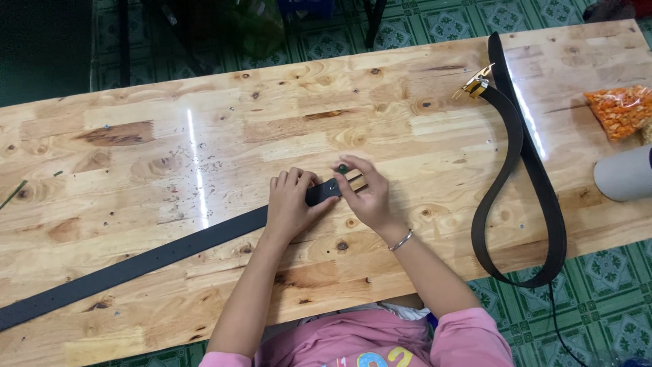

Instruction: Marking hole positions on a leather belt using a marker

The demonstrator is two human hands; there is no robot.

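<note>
A long black belt (149,258) lies flat across the wooden table (224,115), running from the lower left up to the middle. My left hand (291,204) presses down on the belt near its end. My right hand (363,194) pinches the belt's end (324,191) between thumb and fingers, with a small dark piece at the fingertips that is too small to make out. A thin silver bangle (401,240) sits on my right wrist.
A second black belt (519,163) with a gold buckle (475,85) loops on the right side of the table and hangs over its front edge. A bag of orange bits (621,109) and a grey tube (625,173) lie at the far right. Green patterned floor tiles surround the table.
</note>
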